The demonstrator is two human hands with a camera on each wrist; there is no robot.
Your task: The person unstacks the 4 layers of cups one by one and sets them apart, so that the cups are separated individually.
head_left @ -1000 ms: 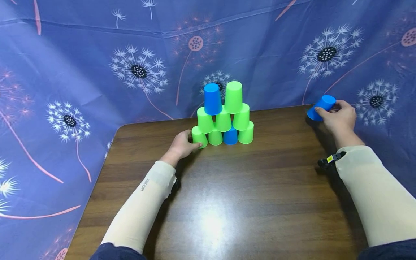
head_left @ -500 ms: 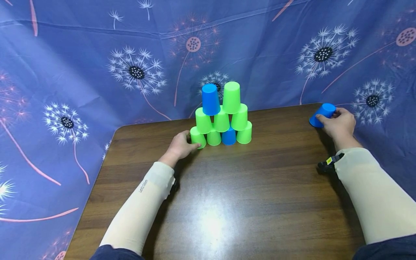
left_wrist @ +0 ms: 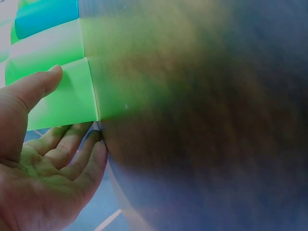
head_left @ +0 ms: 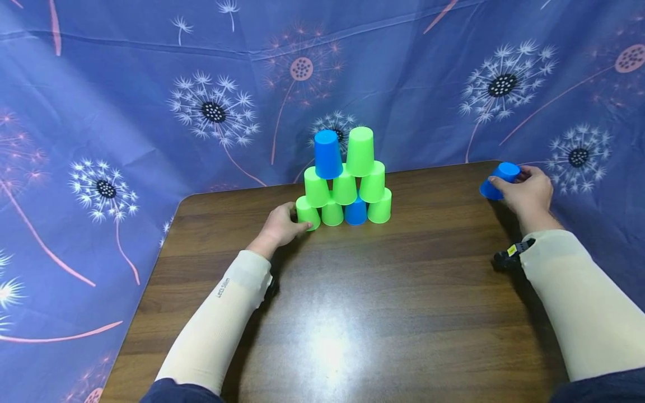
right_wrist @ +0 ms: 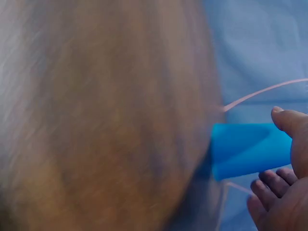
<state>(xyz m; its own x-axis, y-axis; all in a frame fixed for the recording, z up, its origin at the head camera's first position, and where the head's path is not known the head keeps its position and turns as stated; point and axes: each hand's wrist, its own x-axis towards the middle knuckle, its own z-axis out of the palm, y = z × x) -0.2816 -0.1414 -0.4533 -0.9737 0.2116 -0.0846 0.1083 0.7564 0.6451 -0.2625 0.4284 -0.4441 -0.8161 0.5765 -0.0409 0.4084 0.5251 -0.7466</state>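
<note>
A cream stretchy sleeve (head_left: pixel 214 322) ended at the left hand (head_left: pixel 278 226), thumb and fingers clamped either side of a light-green tapered plastic cup (head_left: pixel 308 212), first in the bottom row on a brown wood-grain table (head_left: pixel 413 291). That upside-down row ran green, green, blue, green, with three light-green middle cups (head_left: pixel 344 186) above, then a blue top cup (head_left: pixel 327 155) and a light-green top cup (head_left: pixel 360 151) side by side. Well apart, by the table's back right corner, the right hand (head_left: pixel 531 195) gripped a blue tapered plastic cup (head_left: pixel 506 171), mouth down, couldn't tell if its rim touched the wood
</note>
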